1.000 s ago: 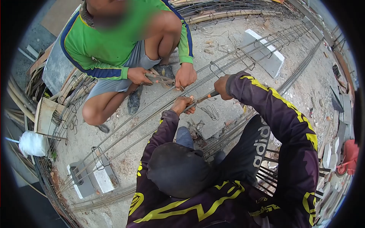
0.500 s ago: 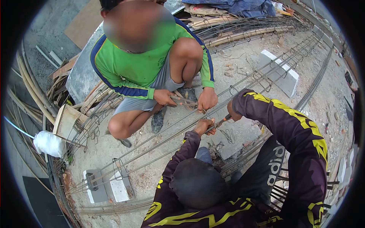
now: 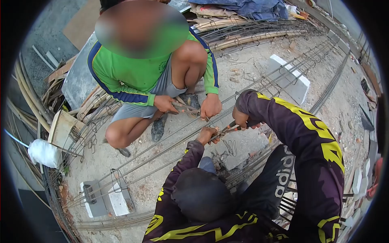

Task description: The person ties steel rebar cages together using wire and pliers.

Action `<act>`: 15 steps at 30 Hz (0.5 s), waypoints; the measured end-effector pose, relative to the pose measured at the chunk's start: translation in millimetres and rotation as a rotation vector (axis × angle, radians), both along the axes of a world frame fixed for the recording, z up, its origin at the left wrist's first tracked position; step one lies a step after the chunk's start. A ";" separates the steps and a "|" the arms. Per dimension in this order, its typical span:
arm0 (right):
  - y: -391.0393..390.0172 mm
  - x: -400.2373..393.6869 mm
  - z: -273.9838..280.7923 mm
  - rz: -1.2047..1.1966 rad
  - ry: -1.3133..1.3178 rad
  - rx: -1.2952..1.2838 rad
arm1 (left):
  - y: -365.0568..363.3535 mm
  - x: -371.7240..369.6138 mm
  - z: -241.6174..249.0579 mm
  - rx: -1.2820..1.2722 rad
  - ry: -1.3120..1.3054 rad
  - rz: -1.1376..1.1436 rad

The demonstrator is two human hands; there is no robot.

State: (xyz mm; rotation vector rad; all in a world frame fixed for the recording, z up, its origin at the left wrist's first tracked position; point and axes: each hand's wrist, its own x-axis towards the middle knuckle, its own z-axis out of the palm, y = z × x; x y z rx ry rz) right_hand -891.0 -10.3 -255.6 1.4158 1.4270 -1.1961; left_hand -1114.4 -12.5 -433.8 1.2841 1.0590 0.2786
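Note:
My left hand (image 3: 207, 135) is closed around a thin steel bar of the long rebar cage (image 3: 162, 148), where a tie point sits. In my right hand (image 3: 241, 118) is a pair of pincers (image 3: 231, 128), their handles partly covered by my fingers and their jaws at the bars beside my left hand. The jaws' exact grip and any tie wire there are too small to make out. Across the cage squats a co-worker in a green shirt (image 3: 137, 79), one hand holding another pair of pincers (image 3: 185, 108), the other hand (image 3: 211, 106) at the bars.
Concrete blocks prop the cage at the lower left (image 3: 120, 198) and upper right (image 3: 291, 79). A bent wire bundle (image 3: 231, 148) lies on the ground by my hands. More rebar (image 3: 259, 30) is stacked behind. A white roll (image 3: 43, 154) stands at the left.
My right hand has turned at the wrist, and more of its fingers and the pincers' handles now show. My left hand stays at the same bar. The whole view has shifted slightly.

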 end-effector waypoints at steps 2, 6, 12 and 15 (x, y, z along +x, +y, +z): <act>-12.3 5.4 2.9 -0.149 0.031 -0.072 | -1.7 0.7 4.0 0.006 -0.003 0.004; -64.0 13.2 -11.6 -0.339 0.200 -0.011 | -1.4 5.0 6.0 -0.021 0.053 0.037; -147.6 15.5 -77.1 -0.599 0.501 0.228 | -4.2 15.6 14.3 -0.022 0.227 0.112; -163.9 9.2 -93.6 -0.625 0.516 0.346 | -1.0 14.9 6.7 -0.041 0.215 0.111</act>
